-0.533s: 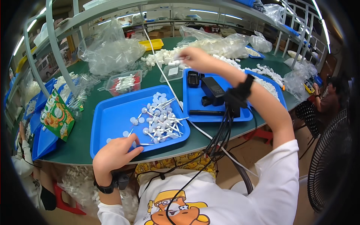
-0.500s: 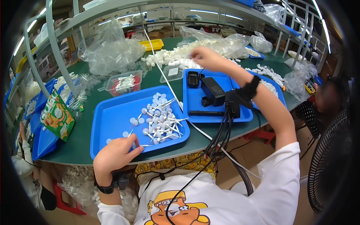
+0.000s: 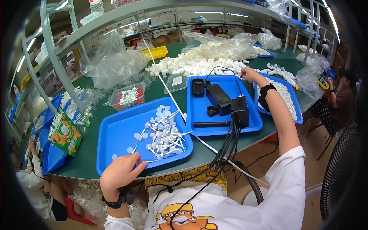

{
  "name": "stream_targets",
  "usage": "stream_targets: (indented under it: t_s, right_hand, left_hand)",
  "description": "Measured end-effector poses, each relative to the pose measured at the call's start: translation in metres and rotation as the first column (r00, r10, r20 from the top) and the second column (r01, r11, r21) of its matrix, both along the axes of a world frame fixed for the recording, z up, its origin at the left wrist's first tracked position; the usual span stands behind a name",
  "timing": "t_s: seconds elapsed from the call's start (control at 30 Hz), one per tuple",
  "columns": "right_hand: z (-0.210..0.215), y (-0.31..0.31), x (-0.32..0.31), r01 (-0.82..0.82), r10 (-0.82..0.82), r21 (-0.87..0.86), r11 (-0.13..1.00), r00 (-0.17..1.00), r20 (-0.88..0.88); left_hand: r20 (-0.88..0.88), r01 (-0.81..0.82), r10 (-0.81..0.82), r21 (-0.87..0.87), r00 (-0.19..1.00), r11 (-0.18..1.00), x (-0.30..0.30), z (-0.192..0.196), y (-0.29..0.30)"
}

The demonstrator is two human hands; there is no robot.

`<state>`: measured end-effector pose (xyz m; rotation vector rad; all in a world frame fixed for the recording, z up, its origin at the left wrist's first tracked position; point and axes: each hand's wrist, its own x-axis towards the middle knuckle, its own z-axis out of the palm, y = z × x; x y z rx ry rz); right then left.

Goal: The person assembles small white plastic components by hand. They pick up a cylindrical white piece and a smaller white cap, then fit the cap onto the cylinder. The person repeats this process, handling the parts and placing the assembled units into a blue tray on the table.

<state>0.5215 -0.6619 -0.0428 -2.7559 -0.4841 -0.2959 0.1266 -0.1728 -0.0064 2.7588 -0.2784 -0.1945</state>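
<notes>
My left hand (image 3: 122, 170) rests over the front left rim of a blue tray (image 3: 115, 134), its fingers curled. Thin white sticks with round translucent discs (image 3: 165, 134) lie heaped in the tray's right half; a few lie close to my fingertips. What my left fingers grip, if anything, is hidden. My right hand (image 3: 250, 74) is stretched out to the far side, between a second blue tray and a third one. Its fingertips are pinched near the edge of a pile of white cylinders (image 3: 207, 59); anything in them is too small to make out.
The second blue tray (image 3: 218, 132) holds black devices and cables (image 3: 226, 142). A third tray (image 3: 301, 119) holds small white pieces. A clear box (image 3: 128, 96) of white and red parts, a green snack bag (image 3: 65, 132) and plastic bags (image 3: 111, 57) stand around. A white cord crosses the table.
My right hand has moved right and closer, from over the white pile to the gap by the third tray. My left hand has stayed at the tray's front rim. The view has shifted slightly.
</notes>
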Motion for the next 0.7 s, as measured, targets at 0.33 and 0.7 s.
stream_targets:
  t_s: [0.33, 0.7]
  right_hand:
    - [-0.005, -0.006, 0.004, 0.05, -0.072, -0.176, 0.983, 0.99, -0.122]
    - [-0.007, -0.008, -0.009, 0.143, -0.159, -0.167, 0.976, 0.984, -0.083]
  left_hand:
    - [-0.005, -0.027, 0.027, 0.009, 1.0, 1.0, 0.0, -0.001, -0.002]
    - [0.029, 0.001, 0.0, -0.014, 1.0, 1.0, 0.001, -0.007, 0.001]
